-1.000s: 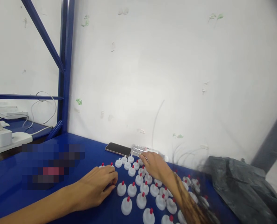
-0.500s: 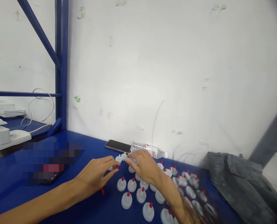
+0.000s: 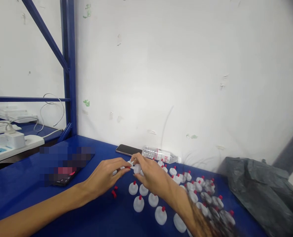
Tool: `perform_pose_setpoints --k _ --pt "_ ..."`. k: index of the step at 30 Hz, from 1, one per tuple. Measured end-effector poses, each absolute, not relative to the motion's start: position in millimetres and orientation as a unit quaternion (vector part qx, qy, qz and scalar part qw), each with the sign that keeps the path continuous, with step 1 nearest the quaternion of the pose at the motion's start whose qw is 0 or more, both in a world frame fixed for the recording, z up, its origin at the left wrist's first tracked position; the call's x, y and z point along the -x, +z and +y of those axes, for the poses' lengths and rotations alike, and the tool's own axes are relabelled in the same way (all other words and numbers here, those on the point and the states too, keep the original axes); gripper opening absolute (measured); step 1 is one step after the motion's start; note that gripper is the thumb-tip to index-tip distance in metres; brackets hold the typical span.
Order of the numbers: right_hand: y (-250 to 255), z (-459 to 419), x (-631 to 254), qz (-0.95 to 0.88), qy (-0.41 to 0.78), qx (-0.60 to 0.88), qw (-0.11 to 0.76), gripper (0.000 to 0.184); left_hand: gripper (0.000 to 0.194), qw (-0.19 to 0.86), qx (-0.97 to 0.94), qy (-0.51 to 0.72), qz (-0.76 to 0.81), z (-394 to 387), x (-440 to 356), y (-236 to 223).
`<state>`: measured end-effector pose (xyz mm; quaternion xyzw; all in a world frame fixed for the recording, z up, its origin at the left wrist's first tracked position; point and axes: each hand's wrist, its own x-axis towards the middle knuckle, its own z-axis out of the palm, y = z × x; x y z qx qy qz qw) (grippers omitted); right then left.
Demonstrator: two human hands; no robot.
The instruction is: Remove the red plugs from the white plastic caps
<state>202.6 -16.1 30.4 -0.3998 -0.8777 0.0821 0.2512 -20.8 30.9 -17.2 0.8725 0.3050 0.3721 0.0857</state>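
My right hand (image 3: 152, 174) is closed around a small white squeeze bottle (image 3: 137, 169), its nozzle pointing left. At that nozzle tip, my left hand (image 3: 111, 171) pinches a small red cap, mostly hidden by the fingertips. More white bottles without red caps show partly behind the fingers. Below my right hand and forearm, several white bottles with red caps (image 3: 138, 204) stand in loose rows on the blue table (image 3: 94, 217). A few loose red caps (image 3: 114, 193) lie just below my left hand.
Along the wall lie a black phone (image 3: 128, 150) and a clear plastic water bottle (image 3: 158, 154). A dark device (image 3: 64, 176), partly pixelated, is at left. A grey plastic bag (image 3: 257, 187) lies at right, a power strip (image 3: 32, 143) at far left.
My hands have come together, bringing the red cap to the nozzle of the bottle in my right hand. The view has shifted slightly, and loose red caps below my left hand show more clearly.
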Motion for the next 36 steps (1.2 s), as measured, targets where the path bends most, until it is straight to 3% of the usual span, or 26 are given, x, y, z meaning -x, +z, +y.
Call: perform_pose_setpoints --k 8,16,22,28,33,36 --pt "40.3 -22.4 -196.4 -0.869 0.114 0.418 0.239 0.053 0.031 0.091 -0.877 0.354 0.312 30.8 20.9 -15.2" --pt "37.0 -25.9 -191.9 -0.885 0.072 0.392 0.242 0.035 0.032 0.078 -0.884 0.326 0.327 33.0 24.2 -12.7" --pt "20.9 -22.3 -188.1 -0.900 0.008 0.380 0.213 0.045 0.032 0.143 -0.895 0.297 0.302 30.0 22.4 -8.4" --pt "25.0 -25.4 -184.2 -0.904 -0.026 0.376 0.200 0.042 0.032 0.178 -0.892 0.297 0.290 26.1 24.0 -1.9" --pt "30.1 -29.1 -180.4 -0.920 -0.094 0.364 0.112 0.045 0.032 0.257 -0.870 0.274 0.320 17.4 22.0 3.2" --pt "33.8 -27.5 -183.5 -0.918 -0.087 0.372 0.101 0.042 0.036 0.281 -0.848 0.280 0.351 16.4 18.5 4.5"
